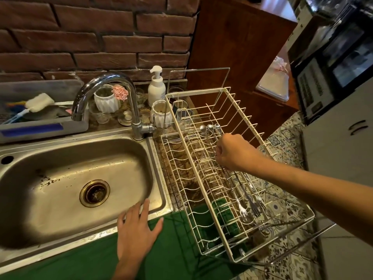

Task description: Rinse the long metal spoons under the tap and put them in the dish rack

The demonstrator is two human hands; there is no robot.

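Several long metal spoons (210, 129) lie lengthwise in the cream wire dish rack (182, 147), their round bowls at the far end. My right hand (234, 152) hovers over the rack with its fingers closed around the spoons' handles. Below the hand, fork tines (250, 207) show near the rack's front end. My left hand (137, 225) rests flat with fingers spread on the front rim of the steel sink (60, 168), holding nothing. The chrome tap (113, 83) arches over the sink; no water runs from it.
A white pump bottle (156, 87), white ribbed cups (106, 101) and small glass jars stand behind the sink against the brick wall. A grey tray (42, 126) with a brush sits at the back left. Right of the rack the counter ends above a tiled floor.
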